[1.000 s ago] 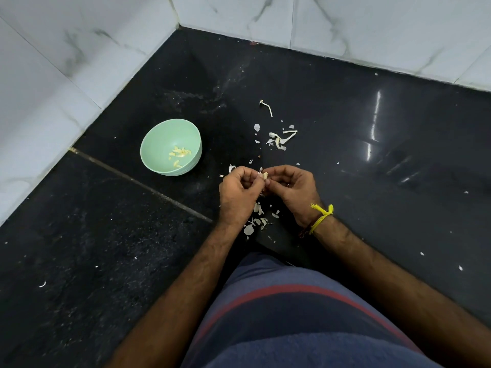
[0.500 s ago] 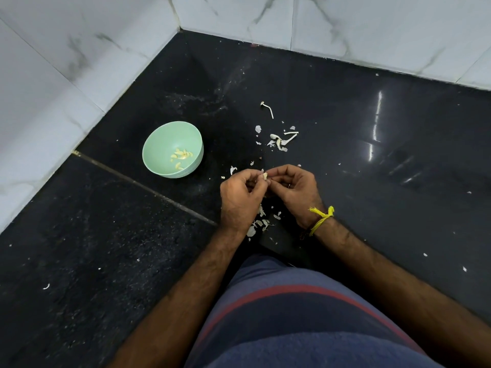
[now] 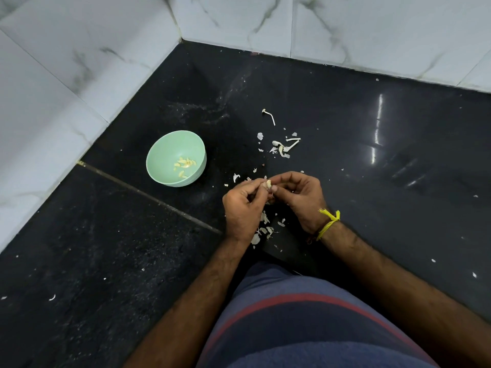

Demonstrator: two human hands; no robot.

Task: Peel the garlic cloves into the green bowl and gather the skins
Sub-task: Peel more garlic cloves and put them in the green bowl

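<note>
Where fingers hid it before, garlic clove [image 3: 268,184] more exposed between hands.

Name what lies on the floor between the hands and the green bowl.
In the head view, a few skin scraps on black floor.

Even, fairly dim indoor light here, with a cool cast over the marble wall tiles [image 3: 79,75] along the top and upper left of the frame. The polished black floor [image 3: 398,208] throws back bright vertical streaks of glare at right centre, with fainter smears below them. Soft shadow pools beneath the hands at centre. Wide-angle bending curves the wall lines towards the edges. Focus looks sharp mid-frame; the striped shorts [image 3: 305,328] at the bottom are slightly soft.
</note>
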